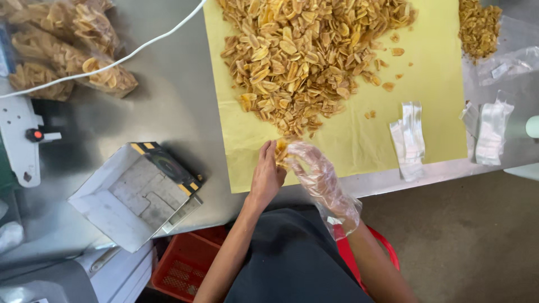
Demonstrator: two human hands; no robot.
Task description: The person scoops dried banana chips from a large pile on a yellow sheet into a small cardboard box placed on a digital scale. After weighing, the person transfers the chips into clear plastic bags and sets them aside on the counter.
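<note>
Steel desk (168, 106), grey, slightly scuffed; brown-grey floor (466, 235) at lower right. A yellow paper sheet (432, 95) covers the desk's middle and right part, near edge close to the desk edge.

Packages: filled clear bags of chips (62, 50) stacked at far left on the desk, a white cable (140, 47) running across them. Flat empty clear bags (410, 137) lie on the sheet's right edge, more empty bags (491, 129) just off the sheet on bare steel. Small second heap of chips (477, 25) top right, off the sheet.

Containers: open white cardboard box (132, 193) with a black-and-yellow flap, at the near left desk edge, tilted, only grey inserts inside. Red plastic crate (185, 266) under the desk, contents not visible. White machine part with red button (25, 140) at far left.

Main chip pile (297, 56): golden fried slices, loose, on the sheet's upper middle, spilling toward the near edge.

Hands: both at the sheet's near edge, just below the pile. Left hand (266, 174) bare, fingers pressed together around a small clump of chips (281, 150). Right hand (314, 171) in a loose clear plastic glove, fingers curled, touching the same clump from the other side. Clump sits between the two hands, just above the sheet.
</note>
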